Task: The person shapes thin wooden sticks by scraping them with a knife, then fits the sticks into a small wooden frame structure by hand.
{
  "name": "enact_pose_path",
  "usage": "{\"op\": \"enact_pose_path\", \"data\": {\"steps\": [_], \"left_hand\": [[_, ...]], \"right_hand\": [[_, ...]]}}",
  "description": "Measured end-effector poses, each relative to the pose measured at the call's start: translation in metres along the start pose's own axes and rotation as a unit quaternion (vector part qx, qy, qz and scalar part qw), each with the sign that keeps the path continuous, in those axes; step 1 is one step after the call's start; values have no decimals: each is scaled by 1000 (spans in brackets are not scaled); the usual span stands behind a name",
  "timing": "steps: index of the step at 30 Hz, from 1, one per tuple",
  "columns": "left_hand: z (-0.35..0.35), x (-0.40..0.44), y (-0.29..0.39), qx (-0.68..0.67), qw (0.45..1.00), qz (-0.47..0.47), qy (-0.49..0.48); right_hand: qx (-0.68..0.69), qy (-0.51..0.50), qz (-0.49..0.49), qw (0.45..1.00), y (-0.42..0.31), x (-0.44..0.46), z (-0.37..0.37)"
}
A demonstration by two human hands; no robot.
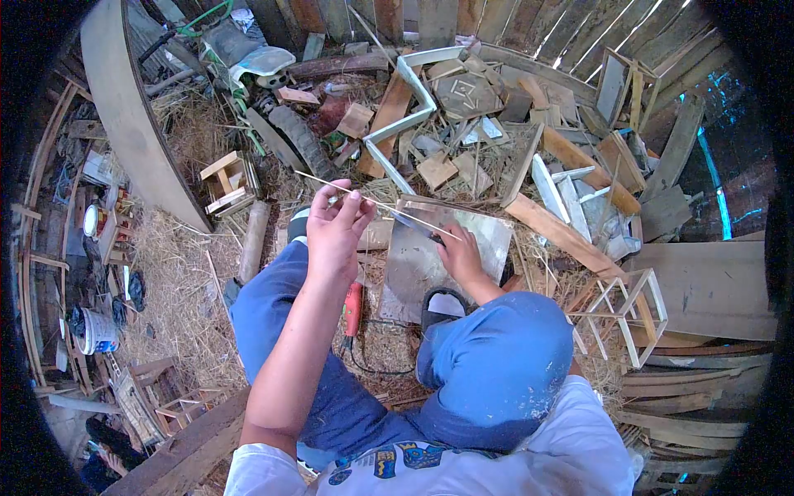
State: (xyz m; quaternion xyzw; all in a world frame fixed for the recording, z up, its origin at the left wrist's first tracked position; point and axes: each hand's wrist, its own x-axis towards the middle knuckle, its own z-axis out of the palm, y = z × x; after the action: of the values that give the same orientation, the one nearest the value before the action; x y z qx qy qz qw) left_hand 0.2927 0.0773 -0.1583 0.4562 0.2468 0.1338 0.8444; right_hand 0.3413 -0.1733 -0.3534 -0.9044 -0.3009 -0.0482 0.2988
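Observation:
A thin, pale wooden stick (pixel 376 201) slants across in front of me from upper left to lower right. My left hand (pixel 337 219) pinches it between thumb and fingers near its upper end. My right hand (pixel 463 255) is closed around the dark handle of what looks like a knife (pixel 411 221). Its narrow blade points left and lies close under the stick; whether they touch, I cannot tell. The stick's lower end reaches the right-hand fingers. Below my hands, a worn flat board (pixel 403 285) lies between my feet.
A red corded power tool (pixel 353 310) rests on the straw between my legs. Wood offcuts (pixel 437 170) and a white angled frame (pixel 405 124) lie ahead. To the right stands a small wooden frame (pixel 620 318); to the left, a slatted wooden piece (pixel 227 183) and white bucket (pixel 99 332).

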Motion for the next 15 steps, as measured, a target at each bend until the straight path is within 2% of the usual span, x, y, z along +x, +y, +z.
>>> {"op": "enact_pose_path", "data": {"steps": [6, 9, 11, 12, 14, 15], "left_hand": [[3, -2, 0, 1, 1000, -11, -2], [4, -3, 2, 2, 1000, -10, 0], [0, 0, 2, -6, 1000, -7, -17], [0, 1, 2, -8, 1000, -5, -16], [2, 1, 1, 5, 999, 9, -30], [3, 1, 0, 2, 999, 8, -34]], "right_hand": [[7, -10, 12, 1000, -6, 0, -7], [26, 32, 23, 999, -11, 6, -17], [73, 113, 70, 988, -8, 19, -26], [73, 112, 68, 989, -10, 27, -36], [253, 131, 158, 945, -17, 44, -63], [333, 124, 159, 921, -18, 52, -75]]}}
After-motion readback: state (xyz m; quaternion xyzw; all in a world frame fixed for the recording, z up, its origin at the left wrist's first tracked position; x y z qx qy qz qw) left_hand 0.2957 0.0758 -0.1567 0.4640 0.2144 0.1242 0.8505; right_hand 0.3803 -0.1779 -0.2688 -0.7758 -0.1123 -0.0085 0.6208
